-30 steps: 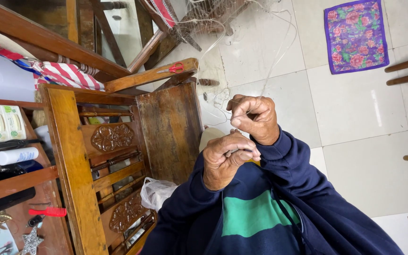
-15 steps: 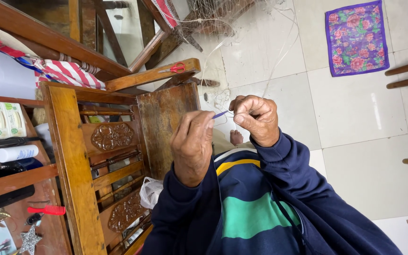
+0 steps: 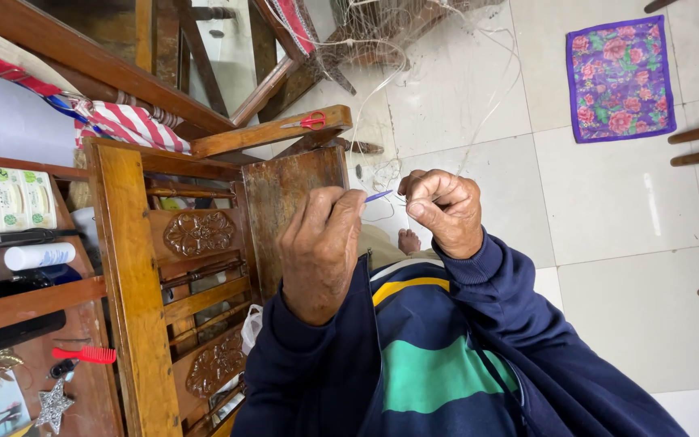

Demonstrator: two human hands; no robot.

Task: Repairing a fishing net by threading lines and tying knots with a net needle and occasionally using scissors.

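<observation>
- At the far left, a red comb (image 3: 84, 354) lies on a wooden shelf (image 3: 26, 299), well apart from the work.
- A carved wooden chair (image 3: 196, 243) stands beside the person; red-handled scissors (image 3: 311, 121) rest on its top rail.
- The left hand (image 3: 317, 251) is closed in a pinch around a thin blue needle (image 3: 379, 196), whose tip points toward the other hand.
- The right hand (image 3: 442, 212) is curled tight, pinching the pale net twine (image 3: 479, 121) that runs up to a bundle of netting (image 3: 382, 32) on the tiled floor (image 3: 608, 210).
- The step in hand looks like passing the needle through a mesh held at the right fingertips.
- The next move likely calls for steady tension on the twine and a fine aim at the loop, which is too small to make out.
</observation>
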